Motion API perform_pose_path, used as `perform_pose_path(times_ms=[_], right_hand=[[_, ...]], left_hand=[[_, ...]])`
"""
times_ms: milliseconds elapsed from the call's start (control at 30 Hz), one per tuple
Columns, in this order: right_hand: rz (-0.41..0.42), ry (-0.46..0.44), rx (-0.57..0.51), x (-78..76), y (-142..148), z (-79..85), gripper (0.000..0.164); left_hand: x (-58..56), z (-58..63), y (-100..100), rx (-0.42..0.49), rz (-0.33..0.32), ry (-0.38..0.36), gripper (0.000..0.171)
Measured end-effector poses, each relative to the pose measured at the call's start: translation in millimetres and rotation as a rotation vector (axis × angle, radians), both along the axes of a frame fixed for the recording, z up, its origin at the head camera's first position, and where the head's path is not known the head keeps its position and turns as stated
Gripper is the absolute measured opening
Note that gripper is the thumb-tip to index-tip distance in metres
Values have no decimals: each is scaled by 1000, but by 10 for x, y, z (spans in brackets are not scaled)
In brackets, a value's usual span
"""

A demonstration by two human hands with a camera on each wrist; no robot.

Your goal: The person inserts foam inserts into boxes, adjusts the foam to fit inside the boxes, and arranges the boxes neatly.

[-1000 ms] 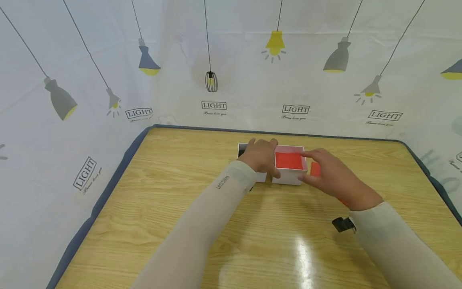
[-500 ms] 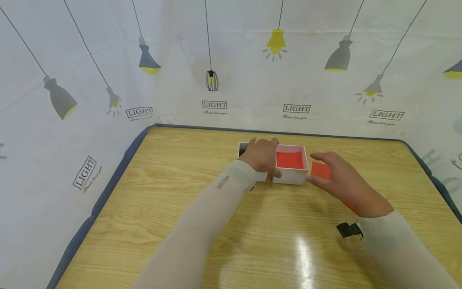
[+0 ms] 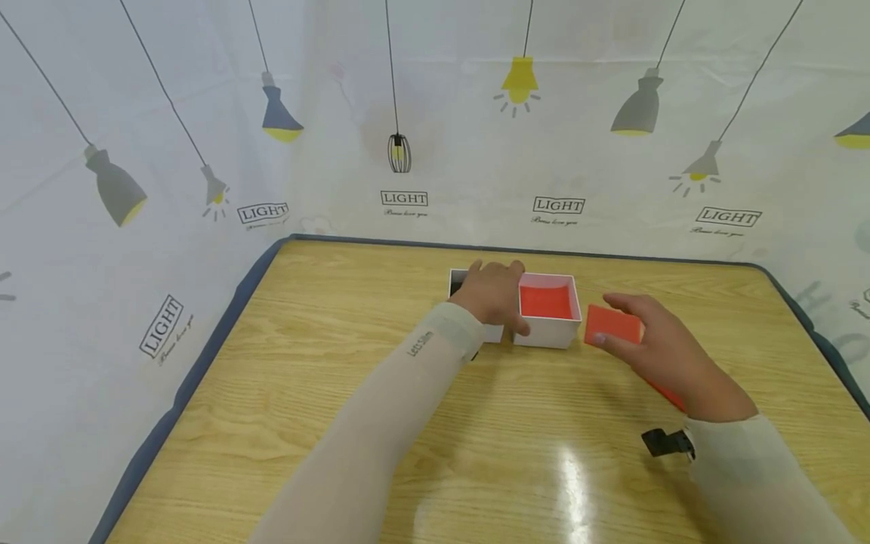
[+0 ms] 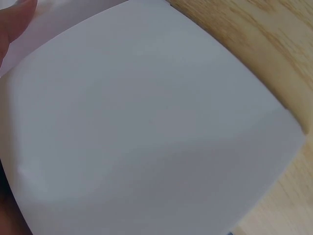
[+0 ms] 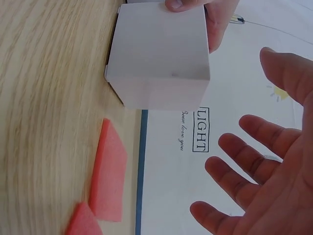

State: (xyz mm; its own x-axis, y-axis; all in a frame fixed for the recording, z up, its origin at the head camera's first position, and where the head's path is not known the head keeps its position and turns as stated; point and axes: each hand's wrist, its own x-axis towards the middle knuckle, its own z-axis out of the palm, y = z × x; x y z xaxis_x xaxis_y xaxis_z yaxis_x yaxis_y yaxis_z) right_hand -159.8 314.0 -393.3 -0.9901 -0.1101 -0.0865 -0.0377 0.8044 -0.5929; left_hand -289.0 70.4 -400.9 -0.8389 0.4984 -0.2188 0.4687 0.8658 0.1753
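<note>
My left hand (image 3: 491,293) grips the near left side of a white open-topped box (image 3: 544,332), thumb at the front and fingers at the back. Inside that box lies a red foam pad (image 3: 545,301). In the right wrist view the left thumb (image 5: 177,4) presses on the box's side. My right hand (image 3: 662,347) hovers just right of the box with its fingers spread and nothing held. Beneath it, on the table, is a flat red foam block (image 3: 614,325); another red foam piece (image 3: 666,394) shows partly hidden under the palm.
A second white box (image 3: 456,273) with something black in it stands left of the first, mostly covered by the left hand. The wooden table (image 3: 306,363) ends at a back sheet (image 3: 476,166) printed with lamps. A black strap piece (image 3: 666,443) hangs at the right wrist.
My right hand has drawn back from the box's right edge, moving right and toward me, uncovering more of the foam block. The left hand stays on the box.
</note>
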Motion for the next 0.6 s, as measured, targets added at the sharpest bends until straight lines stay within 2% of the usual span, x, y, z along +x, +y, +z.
perform_pose_path(times_ms=[267, 600], right_hand=[[-14, 11, -39, 35, 78, -32, 83], [-30, 22, -81, 72, 165, -101, 81]], left_hand=[[0, -1, 16, 4, 11, -13, 108], [-2, -2, 19, -2, 17, -18, 108]])
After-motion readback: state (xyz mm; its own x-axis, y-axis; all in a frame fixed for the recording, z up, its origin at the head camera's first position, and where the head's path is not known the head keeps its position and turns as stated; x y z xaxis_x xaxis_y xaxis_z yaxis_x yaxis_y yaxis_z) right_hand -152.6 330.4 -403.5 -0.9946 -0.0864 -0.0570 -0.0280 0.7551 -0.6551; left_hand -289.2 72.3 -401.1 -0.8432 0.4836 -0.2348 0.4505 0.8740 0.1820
